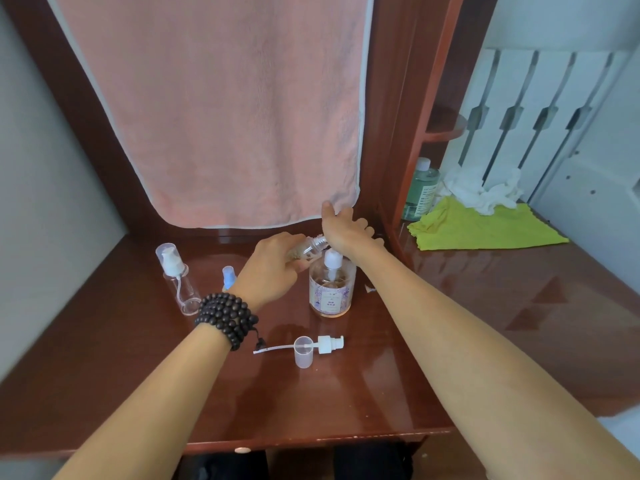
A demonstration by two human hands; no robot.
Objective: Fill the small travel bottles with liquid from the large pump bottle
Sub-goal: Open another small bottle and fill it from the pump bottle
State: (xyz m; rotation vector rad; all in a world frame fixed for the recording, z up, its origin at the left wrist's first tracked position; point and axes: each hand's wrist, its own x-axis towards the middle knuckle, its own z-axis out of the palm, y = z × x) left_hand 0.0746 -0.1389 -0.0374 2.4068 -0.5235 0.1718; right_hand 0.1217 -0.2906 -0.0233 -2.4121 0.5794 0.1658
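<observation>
Left hand: the left hand [273, 268], a string of dark beads [227, 318] wound round its wrist, curls its fingers round a small clear travel bottle [308, 250], held tilted on its side with the open neck pointing right, at the pump head
Right hand: the right hand [343, 228] lies with fingers fairly straight over the white pump head [332, 259] of the large pump bottle [331, 289]; whether it presses down cannot be told
Pump bottle: upright toward the back of the desk [138, 358], just below the hem of a pink towel [214, 109] hanging over the back edge
Removed parts: a small white pump with its tube [311, 345] and a clear cap [303, 351] lie flat nearer the front edge
Other bottles: a capped clear travel bottle [176, 277] stands toward the back left; a blue-tipped one [228, 276] shows partly behind the left wrist
Side shelf: a green bottle [420, 188], crumpled white tissue [481, 190] and a yellow-green cloth [481, 230] sit to the right
</observation>
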